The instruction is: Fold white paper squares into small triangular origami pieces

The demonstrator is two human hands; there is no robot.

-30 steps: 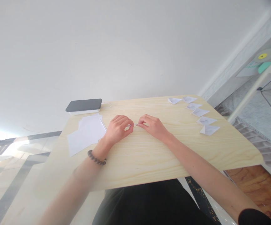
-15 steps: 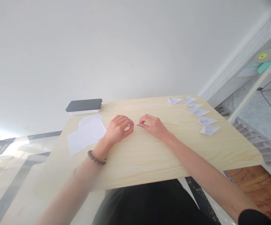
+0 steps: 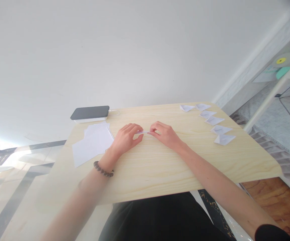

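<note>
A small, narrow piece of folded white paper [image 3: 145, 132] spans the gap between my two hands, above the middle of the wooden table. My right hand [image 3: 163, 134] pinches its right end between thumb and fingers. On the other side, my left hand [image 3: 127, 136] has its thumb apart from its fingers. The paper's left end reaches in under those fingers, and I cannot tell whether it touches them. Most of the paper is hidden by the hands, so its full shape does not show.
White paper sheets [image 3: 93, 142] lie overlapping left of my left hand. Behind them a dark phone [image 3: 91, 112] rests on a white base with a cable. Several folded white paper shapes [image 3: 214, 120] line the table's right side. A wall [image 3: 139, 53] rises behind the wooden table [image 3: 157, 174].
My left thumb has parted from the fingers, and more of the folded paper shows between the hands. My right hand keeps its pinch and has barely moved.
</note>
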